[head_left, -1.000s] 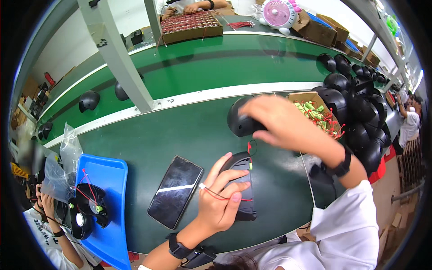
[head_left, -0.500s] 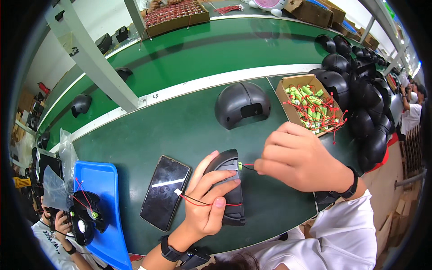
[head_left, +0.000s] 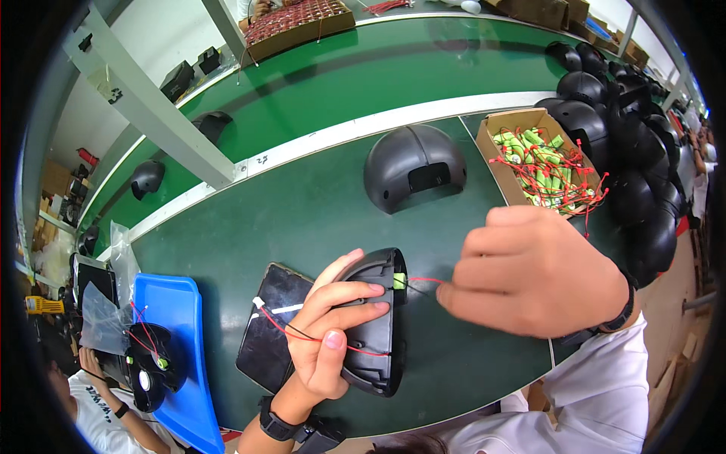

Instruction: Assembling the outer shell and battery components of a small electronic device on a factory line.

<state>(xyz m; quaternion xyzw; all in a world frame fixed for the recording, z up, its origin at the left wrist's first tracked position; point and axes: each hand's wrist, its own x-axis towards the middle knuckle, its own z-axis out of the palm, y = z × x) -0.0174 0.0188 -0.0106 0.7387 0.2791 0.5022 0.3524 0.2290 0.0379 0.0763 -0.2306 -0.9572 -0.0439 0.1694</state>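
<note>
Head view: my left hand [head_left: 316, 349] grips the shell [head_left: 369, 333], my right hand [head_left: 529, 274] pinches wires [head_left: 426, 280] at its three o'clock, likely routing them; next needs gentle tension.

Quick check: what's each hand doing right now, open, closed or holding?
Left hand: holding the black shell.
Right hand: closed, fingertips pinching the thin wires from the green cell.

R hand [head_left: 533, 272] hides far ends of red/blk wires [head_left: 427, 280]. Phone [head_left: 265, 344] partly covered by L hand [head_left: 321, 333] & blk shell [head_left: 374, 344]; L hand hides part of shell too. Blue tray [head_left: 189, 386] cut by lower edge, parts carton [head_left: 302, 24] by top. Distant shells [head_left: 631, 82], upper R, too small to count.
</note>
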